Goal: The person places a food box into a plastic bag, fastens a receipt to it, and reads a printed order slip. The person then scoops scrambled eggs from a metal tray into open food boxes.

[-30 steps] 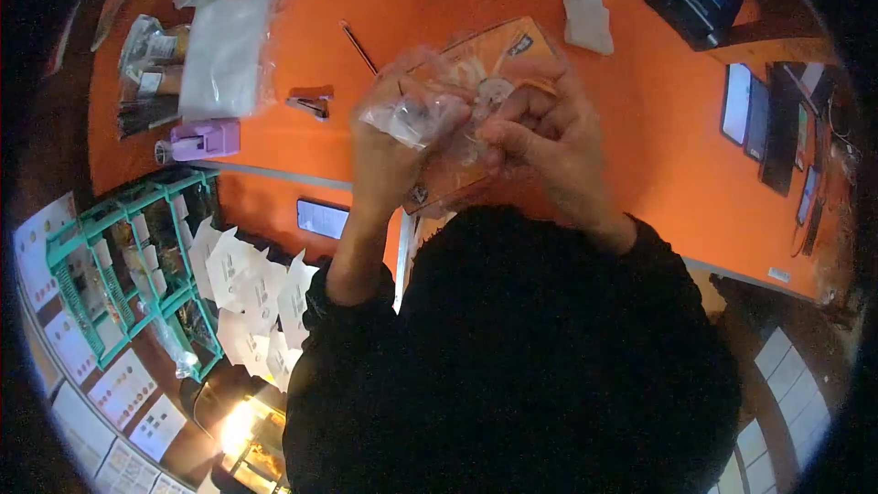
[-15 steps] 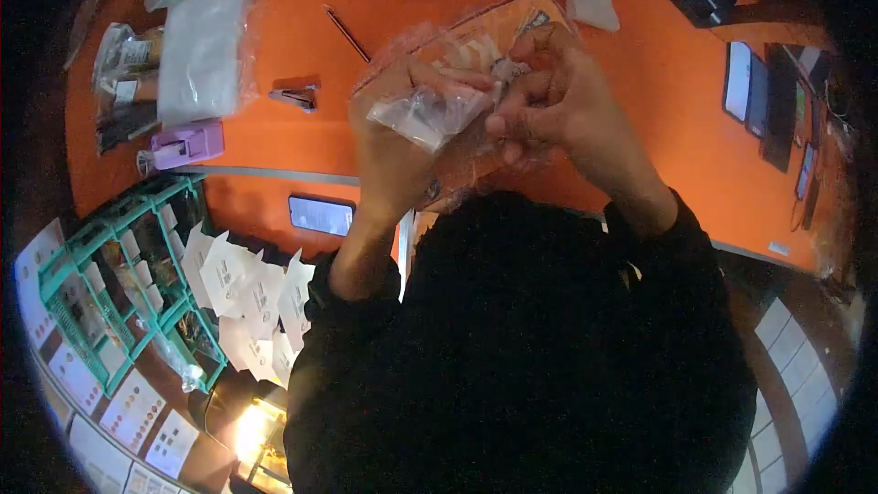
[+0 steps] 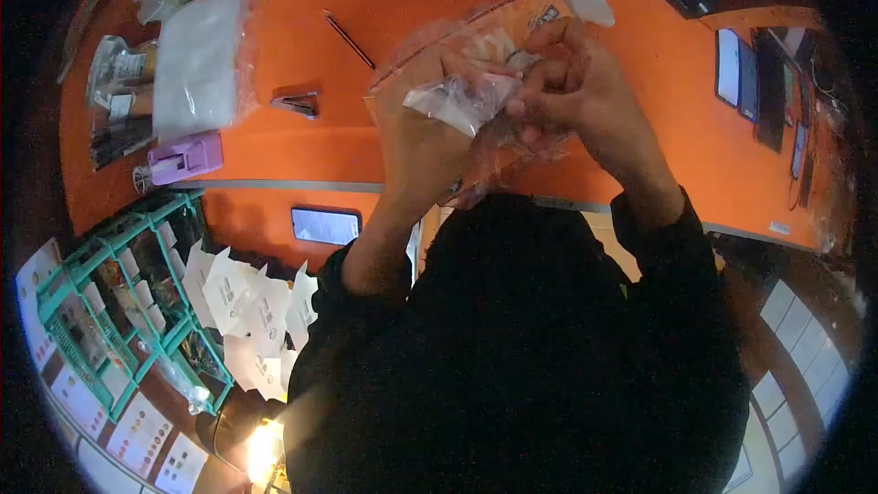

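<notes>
Over the orange table, my left hand (image 3: 412,133) is closed around a small clear plastic bag (image 3: 457,108) with something white inside. At the bag's right end my right hand (image 3: 599,96) is closed, thumb and fingers pinched together near the crumpled plastic. Exactly what those fingertips grip is hidden. Beneath both hands lies an orange sheet or packet (image 3: 546,11), partly covered by loose clear plastic. A pen (image 3: 349,38) rests to the left of the hands.
Left on the table are a stack of clear bags (image 3: 203,59), a purple tape dispenser (image 3: 187,158) and a small stapler-like tool (image 3: 297,103). Below sit a phone (image 3: 326,226), a teal divided basket (image 3: 128,236) and white cards (image 3: 265,304). More phones (image 3: 736,73) lie right.
Both hands and the bag have shifted slightly right in the view, partly with a small camera movement. My right fingertips have come closer to the bag's end.
</notes>
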`<state>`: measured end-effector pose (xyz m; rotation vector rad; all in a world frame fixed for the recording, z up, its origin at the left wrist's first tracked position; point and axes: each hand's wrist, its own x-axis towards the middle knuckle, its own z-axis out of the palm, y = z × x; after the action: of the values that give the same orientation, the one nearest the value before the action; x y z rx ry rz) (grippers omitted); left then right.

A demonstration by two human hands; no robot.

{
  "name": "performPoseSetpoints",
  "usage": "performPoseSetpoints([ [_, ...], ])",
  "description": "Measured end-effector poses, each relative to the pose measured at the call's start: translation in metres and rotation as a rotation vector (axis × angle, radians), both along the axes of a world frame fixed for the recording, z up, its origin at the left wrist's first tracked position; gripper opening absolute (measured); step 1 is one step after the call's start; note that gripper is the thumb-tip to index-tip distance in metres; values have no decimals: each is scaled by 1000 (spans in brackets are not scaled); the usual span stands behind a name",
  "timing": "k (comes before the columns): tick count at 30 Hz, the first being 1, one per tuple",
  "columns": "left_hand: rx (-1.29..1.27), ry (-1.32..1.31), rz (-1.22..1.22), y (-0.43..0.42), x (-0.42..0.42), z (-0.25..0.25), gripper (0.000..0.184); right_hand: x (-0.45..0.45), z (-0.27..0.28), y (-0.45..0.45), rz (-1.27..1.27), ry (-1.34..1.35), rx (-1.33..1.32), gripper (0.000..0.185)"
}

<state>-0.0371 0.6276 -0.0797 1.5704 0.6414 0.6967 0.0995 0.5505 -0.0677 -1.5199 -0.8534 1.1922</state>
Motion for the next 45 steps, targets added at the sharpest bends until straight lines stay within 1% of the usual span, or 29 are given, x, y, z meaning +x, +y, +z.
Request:
performPoseSetpoints([
  [2,367,103,82,2,0,-9,14,0,0,-3,5,-30,11,42],
  [3,368,99,85,3,0,-11,14,-1,-1,-3,9,-50,18,42],
  [4,758,197,84,4,-2,-13,14,0,-2,-4,17,-70,25,42],
  [6,1147,315,111,0,-4,-18,14,0,-3,-9,54,-121,51,42],
  [8,1412,485,141,9,2,-21,15,3,-7,-7,84,-156,86,41],
  [9,1425,498,169,7,3,-19,15,5,-9,-7,97,-167,102,41],
  [11,666,341,151,-2,1,-16,17,10,-22,-3,126,-185,148,41],
  [12,682,345,171,-4,2,-16,17,15,-37,3,140,-259,160,42],
  [14,320,-18,169,-9,4,-17,19,16,-36,0,151,-334,191,43],
  [15,337,-19,173,-10,5,-15,19,10,-29,-5,114,-26,267,30],
  [16,249,-22,154,-11,4,-12,18,6,-24,-8,78,284,337,18],
  [17,158,-25,135,-12,3,-11,18,6,-22,-9,81,283,349,18],
  [19,120,-90,106,-12,5,-13,16,11,-22,-3,150,189,240,35],
  [20,71,-152,77,-13,6,-15,13,13,-23,-3,157,186,245,35],
  [21,79,-156,85,-13,5,-17,13,15,-24,-2,158,189,263,30],
  [23,159,25,163,-12,2,-18,9,18,-28,6,177,187,297,26],
  [25,151,38,172,-10,2,-16,9,26,-37,16,278,211,298,16],
  [26,126,55,171,-10,3,-15,15,29,-42,18,301,206,312,16],
  [28,201,30,162,-3,4,-28,10,38,-50,25,226,98,419,11],
  [29,263,15,133,-1,4,-30,11,49,-52,33,357,-517,388,11],
  [31,574,236,203,-12,2,-18,15,61,-47,44,366,-1157,417,13],
  [33,624,244,298,-2,8,-29,11,49,-36,28,255,-1070,601,11],
  [35,378,-41,297,-17,8,-17,14,43,-30,24,245,-961,733,9],
  [37,373,-22,280,-8,10,-23,15,51,-29,25,369,-223,175,24],
  [38,356,0,237,-4,12,-29,17,49,-30,23,366,-233,179,24],
  [40,365,-12,249,-2,16,-38,18,44,-35,17,422,-370,470,26],
  [42,380,-21,262,0,16,-33,19,62,-71,36,373,-476,504,22],
  [44,526,112,291,-11,11,-23,15,61,-71,37,329,-575,532,19],
  [45,536,108,291,-12,10,-23,15,52,-59,25,211,-938,600,18],
])
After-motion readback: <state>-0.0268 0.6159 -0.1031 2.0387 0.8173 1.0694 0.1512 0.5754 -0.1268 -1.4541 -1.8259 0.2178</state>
